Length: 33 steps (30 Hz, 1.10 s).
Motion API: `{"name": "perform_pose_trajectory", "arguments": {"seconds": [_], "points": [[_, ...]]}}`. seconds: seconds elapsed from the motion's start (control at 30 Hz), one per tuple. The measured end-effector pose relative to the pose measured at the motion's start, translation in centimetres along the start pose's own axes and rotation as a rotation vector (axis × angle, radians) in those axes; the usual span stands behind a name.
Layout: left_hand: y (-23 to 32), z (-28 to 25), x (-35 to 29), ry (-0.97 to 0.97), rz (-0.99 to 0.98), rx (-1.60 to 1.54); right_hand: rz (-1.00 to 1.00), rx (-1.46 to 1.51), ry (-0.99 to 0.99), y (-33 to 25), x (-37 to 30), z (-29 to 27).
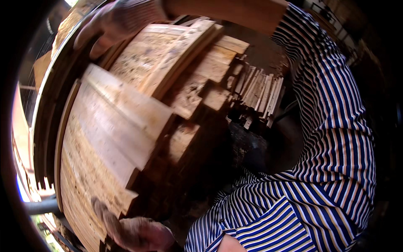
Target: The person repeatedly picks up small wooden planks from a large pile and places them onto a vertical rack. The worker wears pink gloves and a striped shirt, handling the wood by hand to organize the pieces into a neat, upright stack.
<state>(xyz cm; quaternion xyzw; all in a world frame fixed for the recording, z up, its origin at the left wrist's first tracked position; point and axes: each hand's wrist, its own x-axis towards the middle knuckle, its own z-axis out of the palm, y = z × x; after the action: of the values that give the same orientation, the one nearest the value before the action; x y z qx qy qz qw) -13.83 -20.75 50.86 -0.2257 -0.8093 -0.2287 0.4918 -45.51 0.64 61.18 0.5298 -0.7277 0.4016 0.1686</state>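
Observation:
My right hand [119, 27], in a pale knitted glove with a ribbed cuff, reaches across the top left. Its fingers are stretched and apart, at the ends of the stacked wooden boards [121, 113]. At the bottom left, my left hand [140, 233], gloved and blurred, rests by the edge of the lowest boards [84, 176]. One of its fingers stretches out over the wood; the others are partly hidden. Between the hands lie pale planks side by side, with stepped ends and dark specks. A thicker plank [180, 59] lies on top near the right hand.
A bundle of thin wooden strips [262, 90] lies beyond the stepped board ends. A grey pipe [42, 206] stands at the far left, beside a long dark curved edge [46, 126]. My striped sleeve [331, 105] fills the right side.

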Motion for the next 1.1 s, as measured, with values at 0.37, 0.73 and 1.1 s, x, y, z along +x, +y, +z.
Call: {"name": "perform_pose_trajectory", "arguments": {"seconds": [0.37,0.73,1.1], "points": [[17.7,31.0,-7.4,-1.228,-0.730,-1.193,1.076,-0.114,0.788,5.0,-52.8,-20.3],[20.0,62.6,-43.8,-1.430,-2.454,-0.817,2.148,0.605,1.285,8.2,-92.7,12.6],[20.3,94.3,-66.1,-1.145,-2.621,-1.045,2.478,0.140,0.943,26.7,-109.7,22.1]]}}
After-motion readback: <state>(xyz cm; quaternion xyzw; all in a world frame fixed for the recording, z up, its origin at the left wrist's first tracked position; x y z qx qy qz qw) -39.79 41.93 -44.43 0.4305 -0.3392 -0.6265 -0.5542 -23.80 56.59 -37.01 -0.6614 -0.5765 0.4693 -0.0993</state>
